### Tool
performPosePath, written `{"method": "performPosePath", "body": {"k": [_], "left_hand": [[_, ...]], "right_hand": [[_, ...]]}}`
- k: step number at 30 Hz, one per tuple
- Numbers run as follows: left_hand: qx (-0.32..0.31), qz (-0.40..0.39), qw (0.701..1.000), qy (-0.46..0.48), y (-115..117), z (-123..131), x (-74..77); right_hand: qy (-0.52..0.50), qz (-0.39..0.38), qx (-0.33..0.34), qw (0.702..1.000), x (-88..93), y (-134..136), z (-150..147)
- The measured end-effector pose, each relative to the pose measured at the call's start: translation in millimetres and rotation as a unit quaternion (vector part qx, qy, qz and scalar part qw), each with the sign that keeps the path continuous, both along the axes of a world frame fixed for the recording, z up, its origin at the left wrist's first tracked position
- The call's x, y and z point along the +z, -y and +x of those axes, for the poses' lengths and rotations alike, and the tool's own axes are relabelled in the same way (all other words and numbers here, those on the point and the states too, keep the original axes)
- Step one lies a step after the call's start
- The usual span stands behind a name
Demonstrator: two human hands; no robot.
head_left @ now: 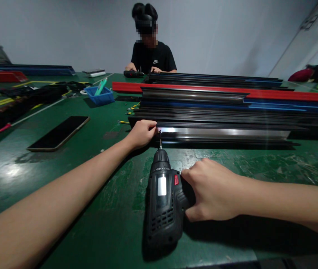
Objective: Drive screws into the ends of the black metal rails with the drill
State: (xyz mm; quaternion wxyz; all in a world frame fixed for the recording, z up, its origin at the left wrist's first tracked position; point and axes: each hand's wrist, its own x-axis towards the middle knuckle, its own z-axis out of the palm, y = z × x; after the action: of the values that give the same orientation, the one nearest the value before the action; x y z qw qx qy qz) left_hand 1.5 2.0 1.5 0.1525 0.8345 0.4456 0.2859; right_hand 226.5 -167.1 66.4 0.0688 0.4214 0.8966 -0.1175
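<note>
My right hand point(213, 190) is wrapped round the grip of a black cordless drill point(161, 209), which lies on its side close to the tabletop. The drill's bit point(160, 141) points away from me, its tip at the near face of a long black metal profile point(220, 132), close to that piece's left end. My left hand point(143, 133) is closed on this end, thumb and forefinger just left of the bit tip. Whether a screw sits at the tip is too small to tell. Short yellow-green wires point(124, 122) stick out past the profiles' left ends.
Behind the profile lie more black lengths and a red strip point(271, 93). A phone point(61, 132), a blue tray point(101, 98) with a teal tool, and dark cabling point(33, 98) are on the left of the green table point(114, 220). Across it, a person point(153, 56) handles another drill point(133, 74).
</note>
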Motion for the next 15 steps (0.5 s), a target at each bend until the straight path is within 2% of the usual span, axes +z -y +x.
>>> {"method": "performPosePath", "body": {"k": [15], "left_hand": [[0.000,-0.010,1.000,0.001,1.3,0.4,1.3]], "right_hand": [[-0.009,-0.001,-0.002,1.000,-0.3,0.8,1.3]]}}
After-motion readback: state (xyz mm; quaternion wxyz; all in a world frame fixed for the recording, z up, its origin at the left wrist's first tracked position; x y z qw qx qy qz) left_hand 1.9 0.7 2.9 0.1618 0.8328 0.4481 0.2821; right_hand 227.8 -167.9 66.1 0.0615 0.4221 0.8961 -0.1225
